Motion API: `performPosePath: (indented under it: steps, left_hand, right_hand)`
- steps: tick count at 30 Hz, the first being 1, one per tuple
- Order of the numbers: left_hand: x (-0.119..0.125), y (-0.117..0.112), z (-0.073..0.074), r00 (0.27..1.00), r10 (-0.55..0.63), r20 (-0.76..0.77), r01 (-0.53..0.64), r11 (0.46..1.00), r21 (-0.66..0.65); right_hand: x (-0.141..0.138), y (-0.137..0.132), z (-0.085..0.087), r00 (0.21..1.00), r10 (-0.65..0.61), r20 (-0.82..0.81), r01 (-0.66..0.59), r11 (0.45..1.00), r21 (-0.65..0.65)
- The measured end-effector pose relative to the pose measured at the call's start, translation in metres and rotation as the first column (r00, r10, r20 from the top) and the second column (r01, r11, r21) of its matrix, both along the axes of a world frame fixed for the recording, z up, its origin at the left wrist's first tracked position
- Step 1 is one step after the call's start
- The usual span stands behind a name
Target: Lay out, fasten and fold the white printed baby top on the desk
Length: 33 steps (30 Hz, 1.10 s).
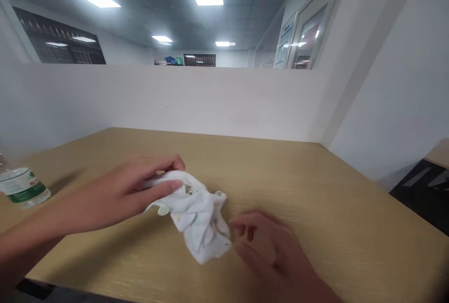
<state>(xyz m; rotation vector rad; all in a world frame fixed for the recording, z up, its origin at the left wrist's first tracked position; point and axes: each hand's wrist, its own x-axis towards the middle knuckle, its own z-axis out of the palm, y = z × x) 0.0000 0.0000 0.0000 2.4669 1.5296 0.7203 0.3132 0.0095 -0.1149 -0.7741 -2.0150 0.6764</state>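
A crumpled white cloth (199, 221) with faint small coloured prints hangs and bunches over the middle of the table. It looks like a small garment, with a round tab at its lower left edge. My left hand (140, 188) grips its upper left end between thumb and fingers. My right hand (268, 247) is beside the cloth's lower right corner, blurred by motion. Its fingers are curved, with a gap between them and the thumb, and nothing shows in them. Whether a fingertip touches the corner I cannot tell.
The wooden table (336, 209) has a white partition (210, 102) along its back and a wall on the right. A clear plastic bottle (26, 188) with a green and white label stands at the far left. Something black (424, 191) is beyond the right edge.
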Motion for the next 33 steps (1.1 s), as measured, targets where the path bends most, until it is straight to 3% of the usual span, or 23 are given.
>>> performPosePath:
  steps: [3, 7, 10, 13, 18, 25, 33]
  left_hand:
    - [0.019, 0.022, -0.002, 0.993, -0.100, -0.062, 0.099, 0.995, -0.025]
    - [0.035, 0.041, -0.006, 0.978, -0.200, -0.050, 0.201, 0.979, 0.016]
    - [0.044, 0.047, -0.004, 0.976, -0.216, -0.030, 0.217, 0.975, 0.041]
    - [0.052, 0.048, -0.002, 0.986, -0.166, -0.023, 0.168, 0.978, 0.127]
    - [0.062, 0.048, -0.001, 0.999, -0.042, 0.011, 0.040, 0.982, 0.182]
    - [0.054, 0.056, -0.005, 0.993, 0.032, -0.110, 0.001, 0.957, 0.290]
    - [0.035, 0.070, -0.023, 0.917, 0.212, -0.338, -0.108, 0.947, 0.302]
  right_hand:
    - [-0.017, 0.023, 0.013, 0.995, 0.020, -0.097, -0.011, 0.996, 0.091]
    - [-0.033, 0.043, 0.021, 0.968, 0.023, -0.248, -0.042, 0.997, -0.072]
    - [-0.036, 0.052, 0.026, 0.967, -0.035, -0.253, 0.027, 0.999, -0.038]
    - [-0.035, 0.056, 0.032, 0.974, -0.127, -0.186, 0.156, 0.976, 0.154]
    - [-0.033, 0.061, 0.032, 0.956, -0.279, -0.088, 0.291, 0.872, 0.393]
    - [-0.016, 0.076, 0.014, 0.891, -0.450, 0.061, 0.360, 0.782, 0.510]
    - [0.033, 0.074, 0.031, 0.839, -0.534, 0.103, 0.419, 0.755, 0.504]
